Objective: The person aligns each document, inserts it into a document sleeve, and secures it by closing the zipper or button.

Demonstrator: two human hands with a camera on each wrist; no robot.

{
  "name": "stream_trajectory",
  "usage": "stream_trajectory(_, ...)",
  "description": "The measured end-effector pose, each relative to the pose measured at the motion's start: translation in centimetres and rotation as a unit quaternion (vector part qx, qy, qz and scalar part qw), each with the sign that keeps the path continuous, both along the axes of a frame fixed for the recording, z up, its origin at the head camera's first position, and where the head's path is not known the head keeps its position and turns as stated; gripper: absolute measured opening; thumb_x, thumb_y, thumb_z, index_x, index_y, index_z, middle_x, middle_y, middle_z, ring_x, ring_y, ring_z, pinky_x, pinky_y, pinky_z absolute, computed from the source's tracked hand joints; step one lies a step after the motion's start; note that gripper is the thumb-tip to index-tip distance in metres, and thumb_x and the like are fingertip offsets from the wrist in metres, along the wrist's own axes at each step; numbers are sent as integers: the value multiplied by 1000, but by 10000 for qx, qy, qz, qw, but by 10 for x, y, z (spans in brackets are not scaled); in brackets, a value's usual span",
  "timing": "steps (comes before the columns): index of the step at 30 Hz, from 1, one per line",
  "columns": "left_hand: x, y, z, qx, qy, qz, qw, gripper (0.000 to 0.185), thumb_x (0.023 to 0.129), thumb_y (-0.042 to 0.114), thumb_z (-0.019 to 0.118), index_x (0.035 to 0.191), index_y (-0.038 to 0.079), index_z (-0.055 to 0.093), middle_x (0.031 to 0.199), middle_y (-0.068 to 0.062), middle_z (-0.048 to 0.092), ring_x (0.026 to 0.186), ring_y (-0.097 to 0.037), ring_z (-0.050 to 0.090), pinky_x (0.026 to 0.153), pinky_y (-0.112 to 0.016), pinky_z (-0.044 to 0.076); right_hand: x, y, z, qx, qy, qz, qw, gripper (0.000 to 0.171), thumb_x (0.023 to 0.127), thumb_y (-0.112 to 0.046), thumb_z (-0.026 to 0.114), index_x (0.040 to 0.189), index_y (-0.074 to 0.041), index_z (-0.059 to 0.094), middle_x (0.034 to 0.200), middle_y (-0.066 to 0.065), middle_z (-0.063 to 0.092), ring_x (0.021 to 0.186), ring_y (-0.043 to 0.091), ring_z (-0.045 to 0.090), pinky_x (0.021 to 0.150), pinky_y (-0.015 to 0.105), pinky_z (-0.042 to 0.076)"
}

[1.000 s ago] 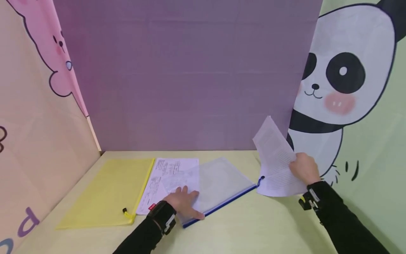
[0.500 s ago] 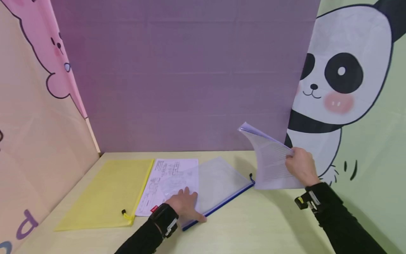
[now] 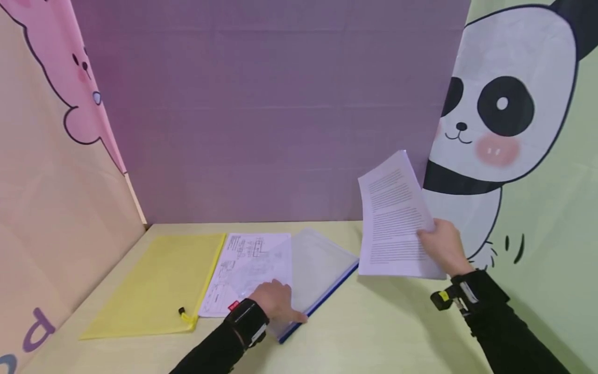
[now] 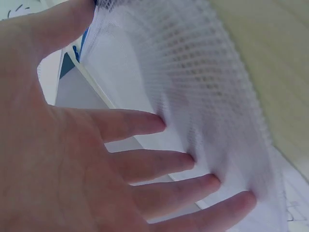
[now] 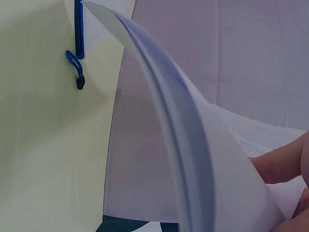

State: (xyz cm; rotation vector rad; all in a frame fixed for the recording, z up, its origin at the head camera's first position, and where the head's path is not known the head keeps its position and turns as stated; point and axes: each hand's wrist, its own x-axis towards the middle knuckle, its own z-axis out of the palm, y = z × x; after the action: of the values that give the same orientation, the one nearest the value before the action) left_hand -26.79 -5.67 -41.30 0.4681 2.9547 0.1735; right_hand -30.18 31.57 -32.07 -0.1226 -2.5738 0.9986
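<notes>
My left hand (image 3: pixel 275 302) lies with spread fingers on a translucent white mesh zip pouch (image 3: pixel 322 257), its thumb over the blue zip edge (image 3: pixel 329 293). In the left wrist view, nearly straight fingertips (image 4: pixel 186 159) dent the mesh (image 4: pixel 188 63). My right hand (image 3: pixel 441 244) holds a stack of printed sheets (image 3: pixel 392 223) by the right edge, raised above the table at the right. Seen from the right wrist, several layers of the sheets (image 5: pixel 198 140) bow outward, and a blue pull cord (image 5: pixel 75 63) hangs from the pouch's zip end.
A yellow zip pouch (image 3: pixel 154 280) lies flat at the table's left. Beside it is a sheet with handwriting-like marks (image 3: pixel 249 249), partly overlapped by the white pouch. A purple backdrop (image 3: pixel 280 130) stands behind the table (image 3: pixel 364 332); a panda-print cloth (image 3: pixel 504 150) hangs at right.
The right hand's sheets tipped left, then swung up to face the camera. The white pouch has turned, its far zip end shifting left and its near end right, with my left hand on it.
</notes>
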Motion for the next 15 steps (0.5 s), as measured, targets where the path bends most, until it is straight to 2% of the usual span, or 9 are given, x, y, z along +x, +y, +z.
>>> stream_trajectory(3,3,4,2,-142,64,91,9998,71,77,71,72,89,2,67,75,-7,55,66,-21,54,60,-36,51,0,-3,-1,8,-22,-30,10000,36,96,-11,53,118,18,59,95,29,68,70,27,65,57,33,51)
stream_trajectory(8,12,11,2,-362,518,203,9978,71,80,71,69,82,1,67,74,-9,62,71,-23,60,67,-36,53,0,-8,-5,-7,-43,-23,10000,36,94,-9,54,115,19,60,96,32,67,73,31,65,58,37,51)
stream_trajectory(10,14,13,1,-408,648,249,9967,73,81,71,69,89,-2,69,80,-13,65,78,-26,63,73,-37,55,0,-8,-8,-70,-121,61,9999,38,94,-9,54,118,20,59,99,33,67,74,32,66,59,39,53)
stream_trajectory(15,17,17,-2,-528,630,420,9957,80,84,70,67,112,-5,66,93,-22,65,92,-31,64,83,-42,55,-1,-6,-17,-145,-232,176,9995,39,94,-10,55,121,19,57,99,32,67,73,29,66,58,36,53)
